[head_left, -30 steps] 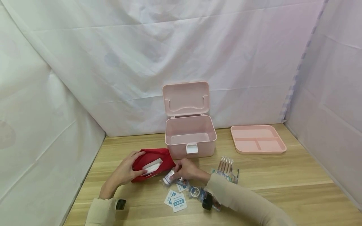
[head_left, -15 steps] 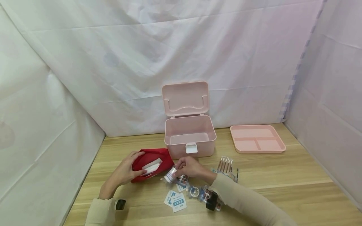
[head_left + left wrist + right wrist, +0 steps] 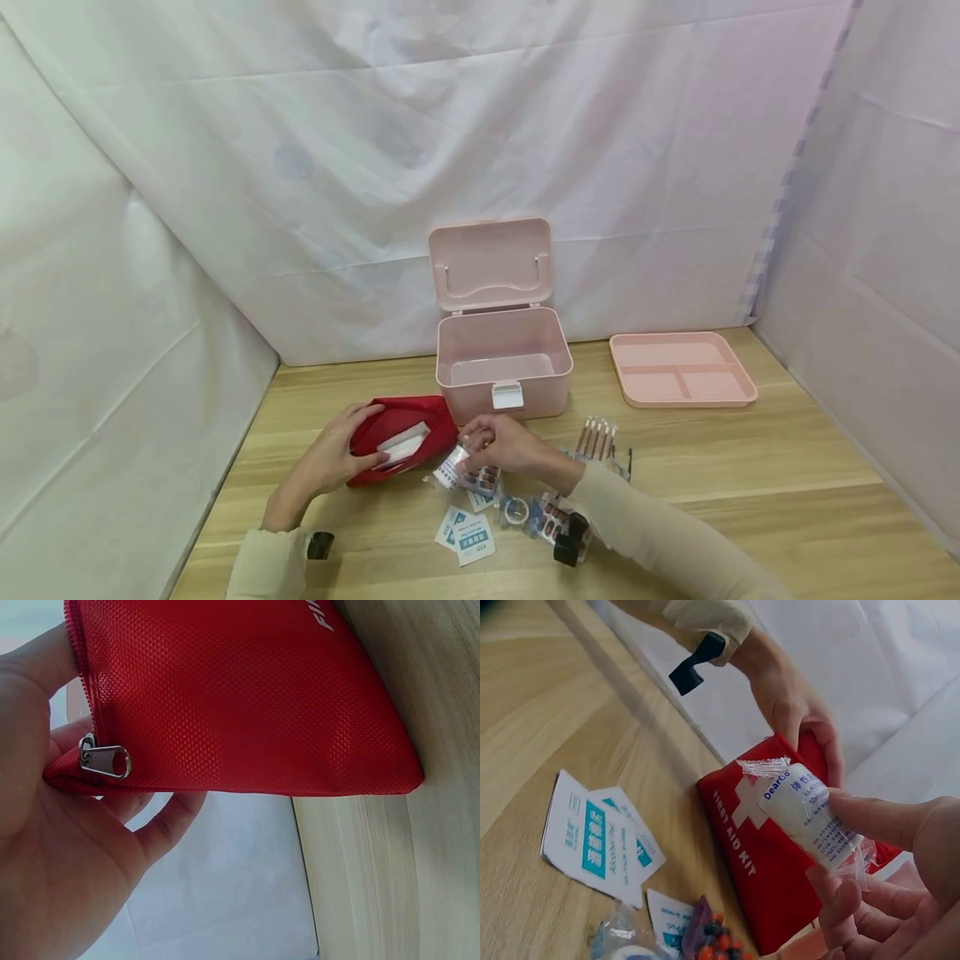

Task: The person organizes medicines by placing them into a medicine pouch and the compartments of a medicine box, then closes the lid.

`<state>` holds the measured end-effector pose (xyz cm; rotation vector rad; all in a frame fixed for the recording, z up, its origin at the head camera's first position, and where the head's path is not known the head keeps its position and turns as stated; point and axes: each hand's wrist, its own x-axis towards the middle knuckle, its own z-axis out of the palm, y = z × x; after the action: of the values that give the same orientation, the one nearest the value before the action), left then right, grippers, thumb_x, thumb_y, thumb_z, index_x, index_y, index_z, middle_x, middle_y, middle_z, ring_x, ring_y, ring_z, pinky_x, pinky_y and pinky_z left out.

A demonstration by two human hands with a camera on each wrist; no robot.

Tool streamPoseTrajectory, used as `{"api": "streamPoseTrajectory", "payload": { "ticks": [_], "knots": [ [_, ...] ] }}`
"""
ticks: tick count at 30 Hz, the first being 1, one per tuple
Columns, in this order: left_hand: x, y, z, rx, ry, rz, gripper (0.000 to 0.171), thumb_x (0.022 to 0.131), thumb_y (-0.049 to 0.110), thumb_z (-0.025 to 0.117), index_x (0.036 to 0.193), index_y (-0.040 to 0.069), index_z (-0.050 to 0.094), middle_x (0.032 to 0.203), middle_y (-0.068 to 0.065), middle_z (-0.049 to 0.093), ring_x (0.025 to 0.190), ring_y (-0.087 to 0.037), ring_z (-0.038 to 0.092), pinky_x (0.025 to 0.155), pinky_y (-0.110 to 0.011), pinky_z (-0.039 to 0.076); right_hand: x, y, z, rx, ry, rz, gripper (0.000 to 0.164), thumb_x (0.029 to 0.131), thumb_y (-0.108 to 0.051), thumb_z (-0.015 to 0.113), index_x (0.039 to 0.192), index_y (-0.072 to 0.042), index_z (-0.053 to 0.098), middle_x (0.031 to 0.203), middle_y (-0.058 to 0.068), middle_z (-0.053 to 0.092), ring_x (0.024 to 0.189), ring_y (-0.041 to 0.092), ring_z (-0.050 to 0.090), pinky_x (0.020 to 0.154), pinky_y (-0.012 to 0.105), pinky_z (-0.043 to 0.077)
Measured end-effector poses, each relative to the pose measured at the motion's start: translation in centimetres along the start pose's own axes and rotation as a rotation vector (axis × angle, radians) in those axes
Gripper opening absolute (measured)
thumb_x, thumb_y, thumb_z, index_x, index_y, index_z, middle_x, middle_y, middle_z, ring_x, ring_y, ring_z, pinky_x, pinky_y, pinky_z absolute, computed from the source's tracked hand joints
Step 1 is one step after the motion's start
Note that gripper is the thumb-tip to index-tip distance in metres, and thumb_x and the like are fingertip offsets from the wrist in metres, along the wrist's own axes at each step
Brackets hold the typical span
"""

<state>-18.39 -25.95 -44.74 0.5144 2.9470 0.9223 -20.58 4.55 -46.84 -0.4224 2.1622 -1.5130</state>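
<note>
My left hand [image 3: 330,454] grips the rim of a red first aid kit pouch [image 3: 444,432], which lies unzipped with white packets [image 3: 405,445] inside. In the left wrist view, the zipper pull [image 3: 105,761] hangs beside the palm. Thumb and fingers of my right hand [image 3: 510,446] pinch an elastic bandage roll [image 3: 806,814] in a clear wrapper, just in front of the pouch's right end. Below that hand, a blister pack of capsules [image 3: 487,478] lies on the table, partly hidden. Alcohol pad packets [image 3: 474,537] lie nearer the front edge.
Behind the hands stands a pink box [image 3: 468,404] with its lid [image 3: 491,262] raised. A pink divided tray [image 3: 678,368] is at the right. Wrapped cotton swabs [image 3: 597,437], a tape roll [image 3: 516,511] and another blister pack [image 3: 551,521] lie near my right forearm.
My right hand has shifted slightly right and lifted the bandage roll a little, uncovering more of the capsule blister pack beneath. The left hand and pouch have stayed nearly still.
</note>
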Motion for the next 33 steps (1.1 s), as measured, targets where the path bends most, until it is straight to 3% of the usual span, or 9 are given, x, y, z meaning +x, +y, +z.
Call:
{"api": "streamPoseTrajectory", "payload": {
  "ticks": [5, 10, 15, 22, 28, 33],
  "knots": [
    [-0.1, 0.1, -0.1, -0.013, -0.006, -0.014, 0.074, 0.08, 0.021, 0.084, 0.143, 0.008, 0.048, 0.139, -0.017, 0.05, 0.122, -0.039, 0.05, 0.089, -0.054, 0.055, -0.7, -1.2, -0.4, -0.04, -0.025, -0.03, 0.045, 0.076, -0.023, 0.086, 0.117, -0.021, 0.068, 0.095, 0.0, 0.066, 0.089, 0.019, 0.061, 0.076, 0.034, 0.051],
    [-0.1, 0.1, -0.1, -0.013, 0.0, -0.005, 0.073, 0.08, 0.023, 0.083, 0.142, 0.007, 0.049, 0.139, -0.018, 0.05, 0.121, -0.039, 0.05, 0.089, -0.053, 0.055, -1.0, -2.3, -0.8, -0.034, -0.055, -0.08, 0.039, 0.08, -0.027, 0.082, 0.117, -0.029, 0.069, 0.103, 0.001, 0.062, 0.096, 0.02, 0.058, 0.079, 0.036, 0.05],
    [-0.1, 0.1, -0.1, -0.004, 0.0, -0.001, 0.073, 0.08, 0.023, 0.083, 0.142, 0.006, 0.049, 0.139, -0.018, 0.05, 0.122, -0.04, 0.05, 0.089, -0.054, 0.054, -0.8, -3.3, -1.1, -0.013, -0.084, -0.12, 0.033, 0.085, -0.026, 0.078, 0.116, -0.025, 0.07, 0.107, 0.002, 0.06, 0.098, 0.021, 0.055, 0.08, 0.036, 0.049],
    [0.0, -0.1, -0.1, 0.008, 0.012, 0.021, 0.073, 0.08, 0.023, 0.084, 0.142, 0.005, 0.049, 0.138, -0.019, 0.051, 0.122, -0.04, 0.051, 0.089, -0.054, 0.054, 0.1, -5.0, -1.0, -0.005, -0.062, -0.207, 0.024, 0.084, -0.021, 0.079, 0.107, -0.021, 0.071, 0.095, 0.0, 0.063, 0.081, 0.013, 0.057, 0.073, 0.03, 0.05],
    [-0.2, 0.1, -0.1, -0.002, 0.002, -0.001, 0.075, 0.08, 0.025, 0.084, 0.143, 0.006, 0.048, 0.14, -0.019, 0.05, 0.124, -0.041, 0.049, 0.092, -0.057, 0.052, 1.2, -6.6, -0.5, 0.035, -0.08, -0.192, 0.023, 0.084, -0.018, 0.078, 0.105, -0.019, 0.069, 0.099, 0.002, 0.067, 0.087, 0.013, 0.065, 0.081, 0.035, 0.055],
    [-0.2, 0.2, -0.2, -0.016, -0.007, -0.013, 0.076, 0.08, 0.027, 0.084, 0.143, 0.006, 0.047, 0.141, -0.019, 0.049, 0.123, -0.041, 0.05, 0.093, -0.058, 0.051, 2.0, -7.5, 0.4, 0.012, -0.032, -0.184, 0.023, 0.081, -0.017, 0.08, 0.101, -0.018, 0.068, 0.102, 0.001, 0.067, 0.09, 0.014, 0.065, 0.083, 0.033, 0.055]
  ]
}}
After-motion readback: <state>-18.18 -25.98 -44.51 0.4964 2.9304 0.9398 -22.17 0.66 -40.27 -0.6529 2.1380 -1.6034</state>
